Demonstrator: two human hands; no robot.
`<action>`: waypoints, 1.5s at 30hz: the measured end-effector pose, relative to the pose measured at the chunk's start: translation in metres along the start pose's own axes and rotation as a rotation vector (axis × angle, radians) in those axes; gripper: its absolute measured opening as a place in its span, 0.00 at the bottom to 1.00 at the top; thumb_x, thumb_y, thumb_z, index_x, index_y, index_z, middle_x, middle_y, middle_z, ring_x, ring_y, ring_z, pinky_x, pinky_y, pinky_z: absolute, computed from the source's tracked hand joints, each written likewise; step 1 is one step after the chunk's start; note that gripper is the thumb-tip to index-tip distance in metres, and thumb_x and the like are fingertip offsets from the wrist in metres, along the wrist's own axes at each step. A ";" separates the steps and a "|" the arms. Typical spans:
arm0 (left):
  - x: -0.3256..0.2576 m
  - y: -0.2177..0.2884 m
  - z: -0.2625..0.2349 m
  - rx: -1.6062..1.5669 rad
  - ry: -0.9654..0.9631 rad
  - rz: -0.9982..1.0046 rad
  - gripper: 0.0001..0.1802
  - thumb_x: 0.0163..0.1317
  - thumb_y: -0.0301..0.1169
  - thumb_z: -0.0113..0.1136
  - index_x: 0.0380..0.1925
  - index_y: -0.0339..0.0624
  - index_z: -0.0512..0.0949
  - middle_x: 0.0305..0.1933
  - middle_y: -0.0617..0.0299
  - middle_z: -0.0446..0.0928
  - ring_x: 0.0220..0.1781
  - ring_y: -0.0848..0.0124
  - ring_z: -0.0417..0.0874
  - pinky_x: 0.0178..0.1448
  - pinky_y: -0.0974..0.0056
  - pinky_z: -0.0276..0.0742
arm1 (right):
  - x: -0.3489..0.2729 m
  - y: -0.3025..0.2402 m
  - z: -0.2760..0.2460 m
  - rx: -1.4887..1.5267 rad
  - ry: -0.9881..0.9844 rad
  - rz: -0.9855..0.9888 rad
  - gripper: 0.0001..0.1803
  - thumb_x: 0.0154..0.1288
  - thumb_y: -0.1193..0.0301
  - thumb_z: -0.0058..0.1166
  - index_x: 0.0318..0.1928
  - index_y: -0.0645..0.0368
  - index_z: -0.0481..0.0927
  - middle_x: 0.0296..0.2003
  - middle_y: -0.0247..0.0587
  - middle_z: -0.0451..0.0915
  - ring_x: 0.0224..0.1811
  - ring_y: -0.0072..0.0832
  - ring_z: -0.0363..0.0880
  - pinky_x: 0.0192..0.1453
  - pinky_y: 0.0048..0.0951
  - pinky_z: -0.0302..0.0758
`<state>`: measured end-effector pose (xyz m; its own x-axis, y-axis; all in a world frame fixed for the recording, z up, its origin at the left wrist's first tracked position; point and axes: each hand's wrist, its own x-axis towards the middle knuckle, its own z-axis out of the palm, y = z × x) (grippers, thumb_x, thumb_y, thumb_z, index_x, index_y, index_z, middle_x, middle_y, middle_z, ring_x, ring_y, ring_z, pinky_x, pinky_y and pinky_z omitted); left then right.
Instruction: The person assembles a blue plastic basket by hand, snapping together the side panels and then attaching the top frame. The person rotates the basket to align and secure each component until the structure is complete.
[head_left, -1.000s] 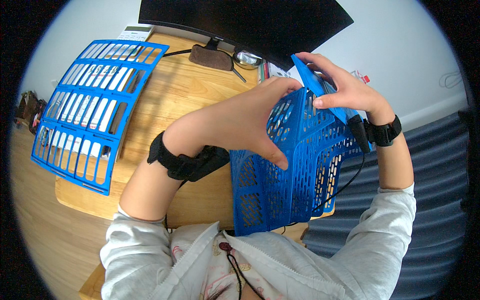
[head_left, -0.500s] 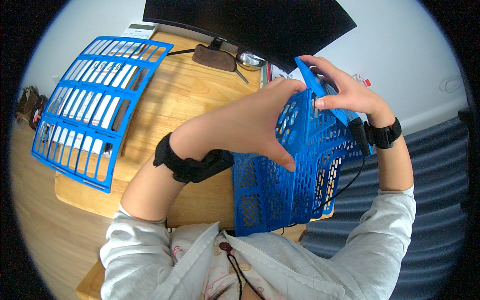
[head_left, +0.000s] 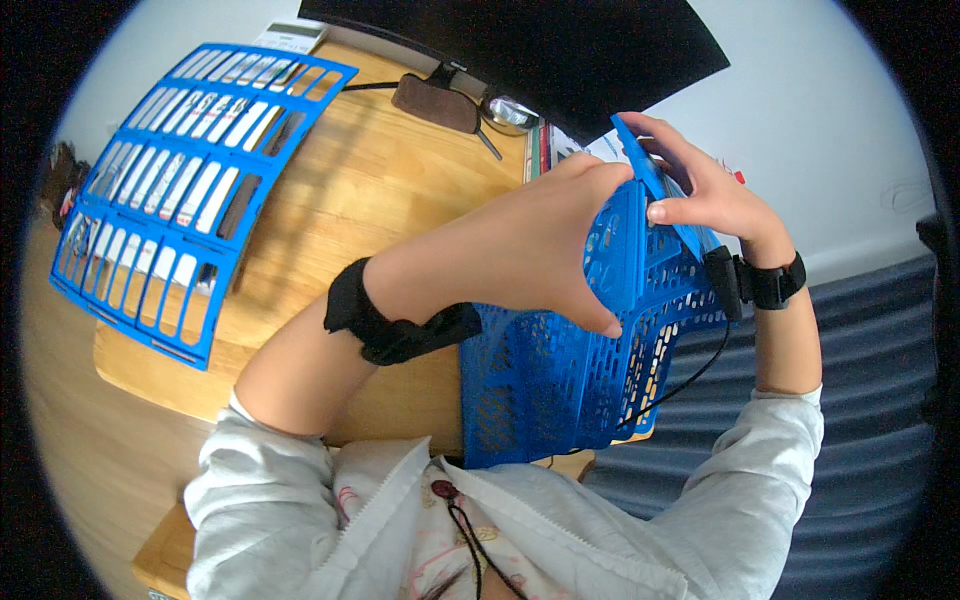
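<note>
A blue perforated plastic basket (head_left: 540,390), made of hinged panels, stands at the table's right front, close against my body. My left hand (head_left: 530,240) is curved round its upper part, the thumb on the near side and fingertips at the top edge; the other fingers are partly hidden. My right hand (head_left: 715,200) pinches a tilted blue panel (head_left: 640,160) at the basket's top right, thumb in front and fingers behind. Whether that panel is joined to the basket I cannot tell. Both wrists wear black straps.
A blue slotted rack panel (head_left: 250,170) covers the left of the wooden table (head_left: 400,190), white items showing through. Behind are a calculator (head_left: 292,36), a brown pad (head_left: 437,103), a silver object (head_left: 510,114) and a dark monitor (head_left: 560,50). A blue-grey curtain (head_left: 850,360) hangs right.
My view has shifted slightly. The left hand has moved a little right along the basket's top, and the right hand keeps its pinch on the tilted panel.
</note>
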<state>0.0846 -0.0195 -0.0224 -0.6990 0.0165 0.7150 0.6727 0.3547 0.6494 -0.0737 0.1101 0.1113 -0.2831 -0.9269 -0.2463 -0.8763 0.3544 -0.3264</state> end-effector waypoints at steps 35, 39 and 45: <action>-0.002 -0.002 0.009 0.018 0.126 0.007 0.50 0.28 0.39 0.75 0.52 0.26 0.60 0.51 0.40 0.65 0.53 0.48 0.68 0.56 0.58 0.66 | 0.004 -0.006 0.002 0.091 0.034 0.042 0.61 0.32 0.41 0.66 0.65 0.58 0.53 0.60 0.51 0.60 0.65 0.42 0.57 0.66 0.43 0.56; -0.002 -0.001 0.009 0.024 0.126 -0.002 0.50 0.28 0.38 0.75 0.52 0.26 0.60 0.50 0.41 0.65 0.53 0.48 0.69 0.56 0.58 0.67 | 0.003 -0.006 0.001 0.059 0.031 0.039 0.61 0.32 0.41 0.66 0.65 0.58 0.53 0.60 0.51 0.60 0.64 0.43 0.57 0.66 0.44 0.56; -0.004 0.000 0.007 0.031 0.115 -0.008 0.50 0.27 0.38 0.75 0.52 0.26 0.60 0.50 0.42 0.65 0.52 0.48 0.69 0.55 0.59 0.68 | 0.003 -0.005 0.001 0.057 0.035 0.043 0.62 0.31 0.41 0.67 0.65 0.58 0.53 0.61 0.51 0.60 0.64 0.43 0.57 0.67 0.45 0.55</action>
<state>0.0854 -0.0132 -0.0272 -0.6703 -0.0935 0.7362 0.6583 0.3831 0.6480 -0.0698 0.1053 0.1109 -0.3348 -0.9139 -0.2296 -0.8396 0.3999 -0.3676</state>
